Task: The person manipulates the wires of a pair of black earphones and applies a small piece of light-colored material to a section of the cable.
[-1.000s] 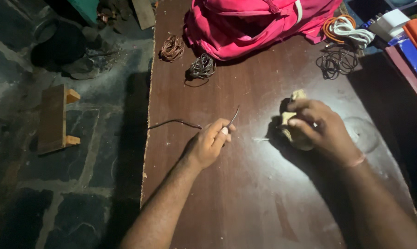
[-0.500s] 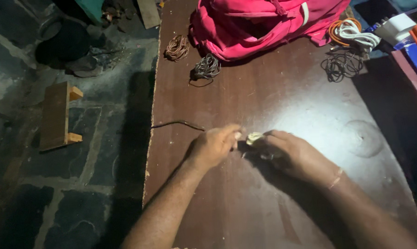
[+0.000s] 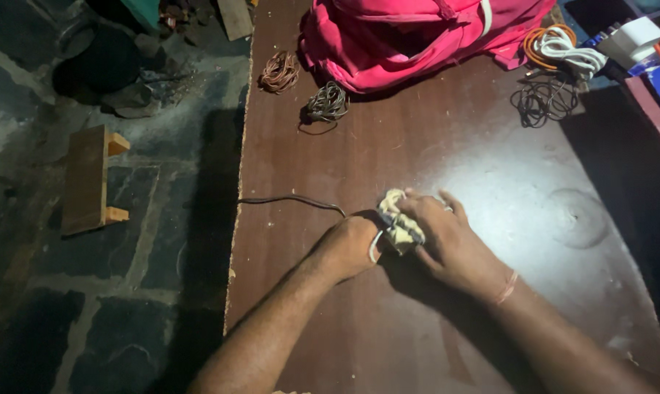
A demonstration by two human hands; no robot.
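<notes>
Pale crumpled wad (image 3: 399,222), cloth or tape by the look, can't tell which, sits low on the brown surface (image 3: 432,138), roughly centre, pinned between both hands.

Right hand (image 3: 450,244): grip closed on the wad, fingers (image 3: 425,208) curled over its top and far side, thumb side hidden under the material. Thin band on that wrist.

Left hand (image 3: 348,248): grip closed into a loose fist, knuckles up, front of the fist touching the wad's near-left edge. Something thin and light-coloured loops out at the fist's front against the wad; too small to tell what it is or whether it is pinched. Hands are touching each other through the wad, both resting on the surface.

Dark wire (image 3: 290,200) lies on the surface from the left edge, runs right and ends just at the left hand's knuckles; can't tell if it's held.

Further up: grey wire coil (image 3: 327,102) and brown wire coil (image 3: 279,71), near each other, well apart from the hands. Pink backpack (image 3: 410,36) just beyond them at the far edge. Black cable tangle (image 3: 545,102) and orange-and-white cable bundle (image 3: 556,45) at the far right.

Off the surface, left: wooden block (image 3: 87,179) on the stone floor (image 3: 23,292).
</notes>
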